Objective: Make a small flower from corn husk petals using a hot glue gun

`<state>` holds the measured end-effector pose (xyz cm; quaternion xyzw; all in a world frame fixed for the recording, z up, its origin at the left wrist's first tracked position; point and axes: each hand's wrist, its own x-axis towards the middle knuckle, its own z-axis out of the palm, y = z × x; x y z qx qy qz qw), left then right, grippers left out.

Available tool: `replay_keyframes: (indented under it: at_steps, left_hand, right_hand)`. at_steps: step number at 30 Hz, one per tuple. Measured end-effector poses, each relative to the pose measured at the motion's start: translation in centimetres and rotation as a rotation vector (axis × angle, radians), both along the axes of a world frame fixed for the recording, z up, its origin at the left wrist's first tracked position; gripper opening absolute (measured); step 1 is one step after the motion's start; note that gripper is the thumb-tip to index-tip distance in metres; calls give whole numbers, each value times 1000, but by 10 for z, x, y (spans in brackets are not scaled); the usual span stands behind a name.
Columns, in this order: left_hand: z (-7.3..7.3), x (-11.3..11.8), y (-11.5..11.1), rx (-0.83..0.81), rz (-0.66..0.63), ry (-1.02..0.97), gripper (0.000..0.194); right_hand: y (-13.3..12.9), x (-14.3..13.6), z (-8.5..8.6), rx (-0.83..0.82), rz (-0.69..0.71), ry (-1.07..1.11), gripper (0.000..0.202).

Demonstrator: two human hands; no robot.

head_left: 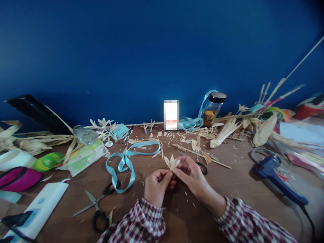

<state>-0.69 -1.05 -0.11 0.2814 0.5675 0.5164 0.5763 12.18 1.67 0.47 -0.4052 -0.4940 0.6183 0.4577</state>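
Observation:
A small pale flower shaped from dried corn husk (171,162) is held up between both hands, its pointed petals spread upward. My left hand (158,184) pinches the flower's base between thumb and fingers. From the other side, my right hand (189,173) grips the petals' right edge with thumb and forefinger; its other fingers curl behind. Left of the hands lie open scissors (95,201) with black handles. A looped light-blue ribbon (132,168) rests beyond them. Behind my right hand shows a black handle loop (204,167), the rest of that tool partly hidden.
A blue glue gun (272,168) lies at the right. At the left are a white power strip (43,206) and rolls of tape (19,179). Husk scraps (182,136), finished-looking husk flowers (103,125) and a tilted glass jar (212,109) line the blue wall (126,60).

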Motion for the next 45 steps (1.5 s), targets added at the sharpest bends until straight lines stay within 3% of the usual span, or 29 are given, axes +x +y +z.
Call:
replay_keyframes:
  at_steps: [12,19,28,36,45]
  left_hand:
    - [6,-1,0,-13,-31,-17,36]
    - [-2,-1,0,69,5,26,31]
    - [-5,-1,1,56,55,-33,29]
    - [-9,-4,2,32,13,-26,27]
    - [-10,-4,0,112,30,42,22]
  right_hand:
    - [1,1,1,61,-43,-71,26]
    - [-2,1,-1,85,-19,-137,22]
    - [-4,1,-2,150,-63,-224,19]
    - [-2,2,-3,116,-31,-220,19]
    - [-6,-2,1,76,14,-150,18]
